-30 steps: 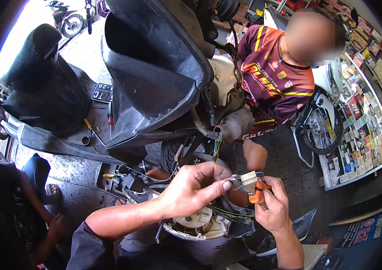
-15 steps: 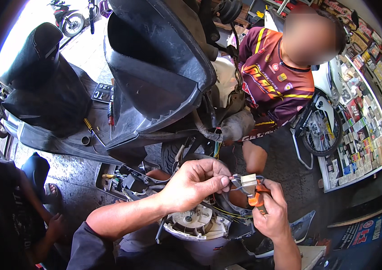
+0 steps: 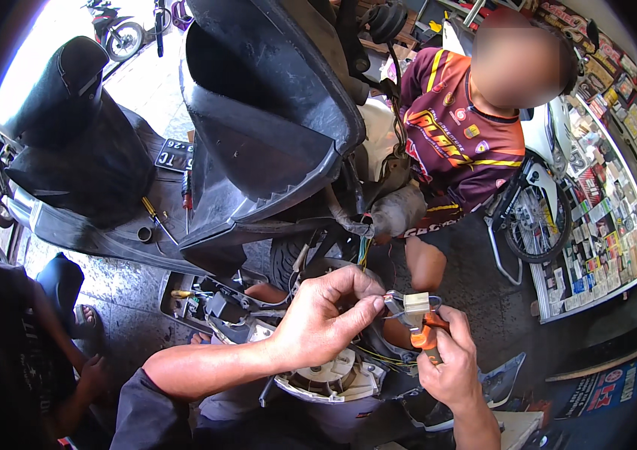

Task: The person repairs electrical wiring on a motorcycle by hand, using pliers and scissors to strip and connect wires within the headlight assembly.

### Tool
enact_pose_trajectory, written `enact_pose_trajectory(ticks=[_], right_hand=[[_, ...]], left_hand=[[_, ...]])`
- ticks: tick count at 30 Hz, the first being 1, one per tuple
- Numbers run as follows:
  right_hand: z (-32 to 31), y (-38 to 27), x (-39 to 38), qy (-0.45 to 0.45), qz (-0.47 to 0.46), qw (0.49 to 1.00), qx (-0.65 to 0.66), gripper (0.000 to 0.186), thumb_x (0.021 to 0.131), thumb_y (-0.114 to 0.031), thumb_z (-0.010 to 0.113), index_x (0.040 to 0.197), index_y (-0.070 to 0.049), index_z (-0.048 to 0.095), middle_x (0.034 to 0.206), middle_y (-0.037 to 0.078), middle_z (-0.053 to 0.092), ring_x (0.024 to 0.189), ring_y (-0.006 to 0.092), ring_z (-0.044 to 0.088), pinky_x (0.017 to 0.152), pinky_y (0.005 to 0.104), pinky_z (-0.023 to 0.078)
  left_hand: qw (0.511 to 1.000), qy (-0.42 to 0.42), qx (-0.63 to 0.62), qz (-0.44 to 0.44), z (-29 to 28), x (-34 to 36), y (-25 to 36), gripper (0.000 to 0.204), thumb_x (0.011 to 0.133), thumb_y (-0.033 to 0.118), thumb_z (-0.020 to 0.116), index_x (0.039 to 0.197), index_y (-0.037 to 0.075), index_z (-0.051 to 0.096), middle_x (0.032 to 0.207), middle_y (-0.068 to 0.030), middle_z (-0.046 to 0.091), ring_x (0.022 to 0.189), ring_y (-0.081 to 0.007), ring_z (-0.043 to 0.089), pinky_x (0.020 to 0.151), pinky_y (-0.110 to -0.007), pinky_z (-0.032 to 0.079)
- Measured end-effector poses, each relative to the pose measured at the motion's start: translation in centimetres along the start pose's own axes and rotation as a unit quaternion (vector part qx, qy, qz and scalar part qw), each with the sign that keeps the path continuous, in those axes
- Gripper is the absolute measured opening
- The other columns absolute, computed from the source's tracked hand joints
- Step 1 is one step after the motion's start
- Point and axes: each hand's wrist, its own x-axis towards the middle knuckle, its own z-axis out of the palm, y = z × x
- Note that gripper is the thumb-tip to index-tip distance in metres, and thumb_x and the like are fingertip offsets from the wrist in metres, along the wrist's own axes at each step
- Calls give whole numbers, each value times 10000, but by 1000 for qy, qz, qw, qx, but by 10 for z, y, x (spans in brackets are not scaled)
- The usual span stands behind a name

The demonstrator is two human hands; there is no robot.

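Observation:
My left hand [image 3: 333,307] pinches the end of a short grey wire [image 3: 395,304] between thumb and fingertips. That wire runs to a cream-coloured block [image 3: 416,303], which looks like a connector. In my right hand [image 3: 449,358] is an orange-handled tool [image 3: 430,331], apparently pliers, with fingers wrapped round its handle. Its head lies against the underside of the block; the exact contact is hidden. Below my hands sits a round-backed white headlight unit [image 3: 329,375] with yellow wires [image 3: 378,358] beside it.
A scooter's black front panel [image 3: 266,127] leans above my hands. Two screwdrivers [image 3: 186,191], a small ring [image 3: 145,235] and a number plate [image 3: 174,154] lie on its footboard. A person [image 3: 464,127] sits opposite; another [image 3: 41,345] is at left. A tray of parts [image 3: 187,296] rests on the floor.
Both hands keep their holds. The tool and block have shifted very slightly, and the whole view has moved a little.

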Motion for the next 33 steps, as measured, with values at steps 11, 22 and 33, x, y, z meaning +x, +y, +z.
enact_pose_trajectory(ticks=[11, 22, 33], right_hand=[[9, 5, -3, 27, -29, 998, -41, 302, 599, 75, 671, 898, 97, 631, 1106, 226, 584, 963, 402, 595, 855, 477, 491], [-35, 21, 5, 17, -12, 980, -198, 372, 617, 6, 667, 988, 21, 641, 1269, 167, 554, 1184, 377, 517, 989, 473, 397], [148, 210, -242, 96, 638, 751, 138, 169, 800, -125, 642, 863, 28, 670, 739, 95, 648, 702, 201, 592, 668, 400, 463]], left_hand=[[982, 23, 155, 110, 0, -4, 8, 95, 916, 71, 661, 923, -23, 646, 816, -121, 710, 772, -162, 695, 718, -325, 546], [992, 105, 68, 32, 2, 1, 1, 110, 998, 131, 598, 1001, 22, 612, 823, -31, 628, 741, -93, 589, 714, -261, 499], [988, 32, 128, 74, 10, 7, 3, 154, 1012, 128, 578, 1106, 6, 568, 854, -35, 612, 732, -82, 527, 674, -211, 400]])
